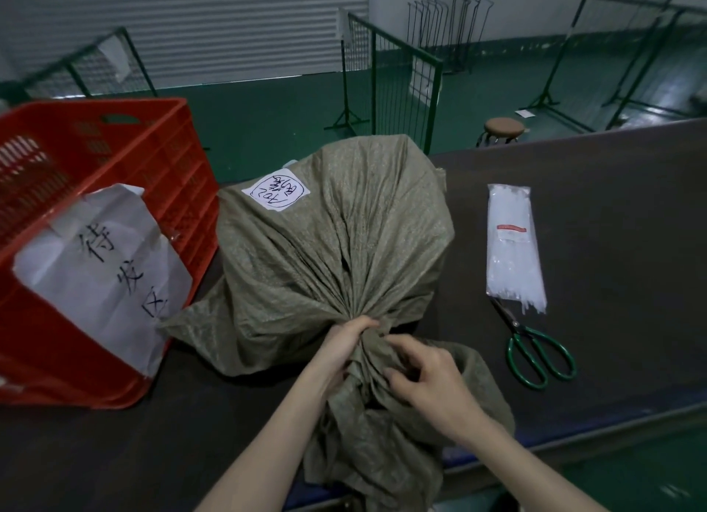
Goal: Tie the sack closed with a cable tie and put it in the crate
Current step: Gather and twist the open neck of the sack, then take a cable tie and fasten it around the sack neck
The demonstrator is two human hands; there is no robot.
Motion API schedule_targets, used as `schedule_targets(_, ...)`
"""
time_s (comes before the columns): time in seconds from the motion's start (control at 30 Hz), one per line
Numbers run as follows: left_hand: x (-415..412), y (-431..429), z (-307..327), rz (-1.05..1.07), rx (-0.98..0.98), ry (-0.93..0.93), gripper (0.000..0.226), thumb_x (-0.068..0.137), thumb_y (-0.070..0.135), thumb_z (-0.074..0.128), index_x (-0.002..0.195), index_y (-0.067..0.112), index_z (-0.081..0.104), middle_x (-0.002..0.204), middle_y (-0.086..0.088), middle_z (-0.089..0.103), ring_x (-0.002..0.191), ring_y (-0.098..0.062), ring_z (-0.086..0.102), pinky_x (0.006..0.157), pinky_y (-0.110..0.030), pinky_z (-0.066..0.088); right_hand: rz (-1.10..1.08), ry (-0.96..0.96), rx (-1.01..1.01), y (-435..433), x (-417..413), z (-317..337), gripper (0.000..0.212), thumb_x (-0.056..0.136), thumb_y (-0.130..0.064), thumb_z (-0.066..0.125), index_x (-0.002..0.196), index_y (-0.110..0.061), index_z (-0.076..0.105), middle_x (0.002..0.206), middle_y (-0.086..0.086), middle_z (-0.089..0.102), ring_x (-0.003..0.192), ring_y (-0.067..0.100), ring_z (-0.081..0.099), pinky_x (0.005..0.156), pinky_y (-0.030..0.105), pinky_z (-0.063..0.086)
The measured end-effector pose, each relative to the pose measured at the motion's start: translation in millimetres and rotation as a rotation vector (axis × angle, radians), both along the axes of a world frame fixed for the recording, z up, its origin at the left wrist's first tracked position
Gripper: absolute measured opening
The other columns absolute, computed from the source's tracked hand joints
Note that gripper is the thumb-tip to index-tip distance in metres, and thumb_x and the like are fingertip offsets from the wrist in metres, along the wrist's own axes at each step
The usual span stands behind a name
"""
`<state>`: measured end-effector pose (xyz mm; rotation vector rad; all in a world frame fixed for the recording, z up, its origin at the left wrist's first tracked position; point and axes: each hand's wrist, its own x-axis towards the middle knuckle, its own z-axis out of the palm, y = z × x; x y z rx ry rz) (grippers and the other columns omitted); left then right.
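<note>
A full olive-green woven sack [329,240] lies on the dark table [612,205], with a white handwritten label on top. Its mouth is gathered into a neck pointing toward me. My left hand [344,343] is closed around that neck. My right hand [424,377] touches the bunched fabric just below, fingers curled on the cloth. No cable tie shows on the neck. A clear packet of white cable ties [512,247] lies to the right of the sack. The red plastic crate [114,190] stands at the left, tilted, with a white paper sign on its front.
Green-handled scissors [535,351] lie just below the cable tie packet. Beyond the table are a round brown stool [504,127], green metal mesh fence panels [394,64] and a green floor. The table's near edge runs along the lower right.
</note>
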<state>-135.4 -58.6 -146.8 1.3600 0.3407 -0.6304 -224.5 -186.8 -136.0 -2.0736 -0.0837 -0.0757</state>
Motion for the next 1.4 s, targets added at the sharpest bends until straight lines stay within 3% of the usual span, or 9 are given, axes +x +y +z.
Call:
schedule_targets(0.13, -2.1, -4.2, -2.1, 0.091, -0.002, -0.031, 0.016, 0.080, 0.007, 0.062, 0.087, -0.001, 0.074, 0.081, -0.012, 0.073, 0.069, -0.016, 0.068, 0.066, -0.022, 0.052, -0.213, -0.069, 0.086, -12.6, 2.7, -2.9, 0.022, 0.078, -0.009, 0.072, 0.089, -0.025, 0.063, 0.082, 0.001, 0.065, 0.074, 0.008, 0.062, 0.066, 0.017, 0.046)
schedule_targets(0.3, -7.5, -11.7, -3.5, 0.194, -0.084, -0.023, 0.019, 0.087, 0.000, 0.053, 0.076, 0.003, 0.069, 0.062, -0.003, 0.070, 0.052, -0.008, 0.066, 0.048, -0.014, 0.049, -0.299, 0.035, 0.173, -33.7, 14.7, -9.1, 0.009, 0.082, -0.007, 0.065, 0.079, -0.015, 0.064, 0.071, 0.007, 0.066, 0.063, 0.007, 0.055, 0.061, 0.022, 0.043)
schedule_targets(0.43, -6.5, -14.8, -5.5, 0.199, -0.101, 0.013, 0.011, 0.085, 0.017, 0.066, 0.092, 0.009, 0.069, 0.079, -0.001, 0.072, 0.074, -0.013, 0.068, 0.067, -0.023, 0.052, -0.464, 0.100, 0.235, -64.7, 32.7, -31.1, 0.019, 0.081, -0.008, 0.064, 0.073, -0.025, 0.064, 0.067, 0.002, 0.064, 0.060, 0.014, 0.055, 0.058, 0.032, 0.047)
schedule_targets(0.5, -6.2, -12.6, -6.7, 0.176, -0.066, 0.044, 0.011, 0.079, 0.018, 0.073, 0.087, 0.010, 0.070, 0.074, 0.001, 0.074, 0.072, -0.013, 0.069, 0.065, -0.023, 0.054, -0.558, 0.111, 0.238, -83.8, 44.0, -41.3, 0.017, 0.075, -0.015, 0.063, 0.070, -0.030, 0.063, 0.067, 0.000, 0.062, 0.062, 0.016, 0.054, 0.061, 0.039, 0.047)
schedule_targets(0.6, -9.1, -10.2, -7.3, 0.142, -0.028, 0.082, 0.008, 0.079, 0.011, 0.073, 0.081, 0.003, 0.072, 0.066, -0.005, 0.074, 0.059, -0.014, 0.070, 0.056, -0.019, 0.055, -0.718, 0.118, 0.160, -114.5, 59.9, -49.9, 0.016, 0.077, -0.004, 0.062, 0.078, -0.019, 0.065, 0.076, 0.012, 0.065, 0.073, 0.023, 0.057, 0.071, 0.035, 0.045)
schedule_targets(0.73, -6.7, -15.9, -14.3, 0.202, 0.024, 0.071, 0.015, 0.079, 0.009, 0.071, 0.089, -0.001, 0.073, 0.073, -0.007, 0.075, 0.064, -0.015, 0.069, 0.059, -0.018, 0.053, -0.856, 0.202, -0.072, -155.1, 77.1, -61.1, 0.016, 0.081, -0.006, 0.059, 0.096, -0.002, 0.064, 0.098, 0.022, 0.068, 0.094, 0.037, 0.062, 0.079, 0.036, 0.044)
schedule_targets(0.93, -2.1, -27.9, -22.9, 0.322, 0.092, 0.004, 0.028, 0.079, 0.004, 0.069, 0.105, -0.007, 0.068, 0.103, -0.012, 0.069, 0.093, -0.020, 0.064, 0.084, -0.025, 0.045, -0.770, 0.429, -0.641, -197.4, 90.1, -79.2, 0.031, 0.086, -0.013, 0.051, 0.111, 0.005, 0.051, 0.120, 0.029, 0.049, 0.112, 0.045, 0.045, 0.086, 0.049, 0.043)
schedule_targets(1.17, 4.9, -28.9, -27.8, 0.319, 0.177, -0.085, 0.033, 0.081, 0.001, 0.067, 0.113, -0.007, 0.063, 0.111, -0.007, 0.063, 0.103, -0.015, 0.057, 0.093, -0.023, 0.040, -0.892, 0.596, -0.558, -208.2, 105.4, -88.0, 0.039, 0.089, -0.017, 0.055, 0.118, 0.007, 0.051, 0.131, 0.027, 0.039, 0.121, 0.043, 0.038, 0.095, 0.049, 0.040)
schedule_targets(1.4, 24.4, -36.2, -22.2, 0.267, 0.218, -0.123, 0.033, 0.083, 0.006, 0.065, 0.113, -0.006, 0.064, 0.112, -0.006, 0.065, 0.109, -0.017, 0.058, 0.100, -0.028, 0.040, -0.887, 0.547, -0.541, -210.5, 105.6, -89.2, 0.031, 0.093, -0.014, 0.045, 0.114, 0.006, 0.057, 0.126, 0.028, 0.044, 0.117, 0.044, 0.042, 0.093, 0.048, 0.041)
